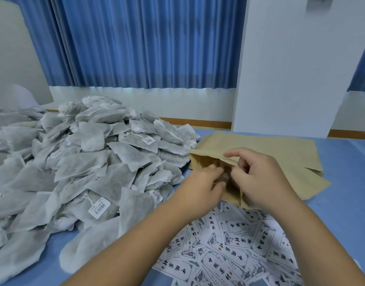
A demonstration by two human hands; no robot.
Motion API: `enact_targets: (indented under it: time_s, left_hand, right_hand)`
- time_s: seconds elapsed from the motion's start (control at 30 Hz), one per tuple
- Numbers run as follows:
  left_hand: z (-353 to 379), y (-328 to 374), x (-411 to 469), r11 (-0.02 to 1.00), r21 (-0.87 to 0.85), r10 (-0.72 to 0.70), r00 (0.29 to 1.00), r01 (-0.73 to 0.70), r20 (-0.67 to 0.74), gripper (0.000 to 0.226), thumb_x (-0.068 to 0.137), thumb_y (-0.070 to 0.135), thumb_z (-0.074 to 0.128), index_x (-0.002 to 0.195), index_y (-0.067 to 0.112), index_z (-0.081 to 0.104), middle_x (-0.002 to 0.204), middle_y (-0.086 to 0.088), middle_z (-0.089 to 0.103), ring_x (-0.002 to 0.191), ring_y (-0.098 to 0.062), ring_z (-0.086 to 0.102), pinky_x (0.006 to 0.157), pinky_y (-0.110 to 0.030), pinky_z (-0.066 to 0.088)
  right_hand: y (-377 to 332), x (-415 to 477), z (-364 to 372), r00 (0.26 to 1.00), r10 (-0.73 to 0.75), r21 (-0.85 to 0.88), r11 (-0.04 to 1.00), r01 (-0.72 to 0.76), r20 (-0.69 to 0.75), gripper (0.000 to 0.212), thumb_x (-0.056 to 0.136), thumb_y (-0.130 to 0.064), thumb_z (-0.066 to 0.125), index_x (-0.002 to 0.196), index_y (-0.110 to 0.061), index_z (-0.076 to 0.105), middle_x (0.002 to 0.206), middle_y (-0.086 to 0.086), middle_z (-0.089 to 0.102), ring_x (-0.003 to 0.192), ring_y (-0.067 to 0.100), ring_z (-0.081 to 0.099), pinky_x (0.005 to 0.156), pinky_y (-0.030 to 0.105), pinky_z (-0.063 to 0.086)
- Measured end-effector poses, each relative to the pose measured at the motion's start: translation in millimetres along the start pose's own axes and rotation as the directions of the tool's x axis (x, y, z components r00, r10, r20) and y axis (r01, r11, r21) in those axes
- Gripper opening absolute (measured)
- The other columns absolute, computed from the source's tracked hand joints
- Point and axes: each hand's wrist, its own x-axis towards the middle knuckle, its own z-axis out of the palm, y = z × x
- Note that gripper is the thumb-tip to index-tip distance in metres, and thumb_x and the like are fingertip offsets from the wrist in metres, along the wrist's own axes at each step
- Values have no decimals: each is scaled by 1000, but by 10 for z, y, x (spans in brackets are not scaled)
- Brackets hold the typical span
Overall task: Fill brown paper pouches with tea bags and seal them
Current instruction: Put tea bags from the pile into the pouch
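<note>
A blue-covered table (342,203) fills the lower frame. Nearest the camera, at 5 o'clock, white printed cards (229,244) with black characters lie overlapping one another. Just beyond them, a little past centre towards 4 o'clock, a person's two bare hands meet at the mouth of a brown paper pouch (200,159). The left hand (200,186) has its fingers curled in at the near lip, and the right hand (260,180) has its fingers bent, with the forefinger laid over the upper lip and the thumb beneath, so both pinch the opening apart. What sits between the fingertips is too blurred to tell. The pouch rests on the near edge of a flat stack of matching pouches (260,145) spreading towards 3 o'clock. A heap of grey tea bags (84,162), some with barcode tags on strings, runs from 7 to 10 o'clock, touching the stack. Behind, pleated blue curtains (146,42) hang at 12 o'clock beside a white pillar (291,69) at 2 o'clock.
</note>
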Motion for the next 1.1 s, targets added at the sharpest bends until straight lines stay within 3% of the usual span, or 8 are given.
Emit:
enact_targets:
  time_s: [0.13,0.23,0.3,0.47,0.57,0.73,0.93,1.1]
  left_hand:
    - [-274,-348,-155,976,189,-64,973,107,-222,25,90,21,52,108,19,70,107,2,69,97,-16,62,84,-33,49]
    - [-579,-714,-127,661,653,-199,925,370,-324,35,89,40,45,113,23,64,116,1,59,108,-25,52,85,-38,40]
    - [-699,-896,-91,486,730,-385,868,480,-314,45,90,55,41,122,27,55,126,-1,49,117,-26,44,92,-46,36]
    - [-612,-1100,-5,402,785,-534,817,471,-216,52,87,62,40,124,27,54,129,-4,40,124,-31,33,96,-54,32]
    - [-568,-1104,49,401,788,-566,803,467,-188,44,87,52,50,124,27,54,130,-6,35,127,-37,28,90,-50,38]
    - [-573,-1147,97,401,690,-658,714,602,-239,40,92,31,55,131,30,45,148,-14,9,139,-45,11,98,-55,37]
    - [-631,-1203,78,452,780,-479,855,433,-198,33,88,20,50,121,17,57,124,-7,43,114,-31,41,83,-35,39]
    - [-715,-1159,20,639,631,-327,898,439,-294,30,89,30,55,108,7,58,115,-12,52,110,-33,45,79,-38,40]
  right_hand:
    - [43,-11,17,994,76,-70,995,-71,75,38,80,-3,51,100,-30,67,60,-5,55,45,8,54,51,29,44]
    - [34,-19,54,991,88,-130,989,-76,96,36,80,-5,52,99,-31,68,58,-7,55,51,6,53,54,32,49]
    - [19,-23,76,990,90,-148,986,-73,111,35,80,-7,53,98,-33,68,57,-8,55,55,6,53,55,32,49]
    - [22,-33,83,988,89,-163,984,-68,124,36,79,-8,52,94,-38,66,62,-15,57,53,6,53,50,28,47]
    - [41,-28,71,988,97,-164,984,-76,121,35,79,-8,53,92,-38,66,61,-17,57,54,5,53,50,27,45]
    - [60,-18,51,989,99,-165,983,-80,107,34,78,-9,55,93,-36,69,54,-13,52,59,5,52,53,28,45]
    - [64,-4,21,991,89,-172,982,-72,97,32,78,-8,56,91,-35,69,52,-10,50,61,6,51,55,28,44]
    - [66,4,3,992,85,-160,985,-69,96,33,79,-9,55,90,-38,67,59,-23,54,63,-1,51,52,24,40]
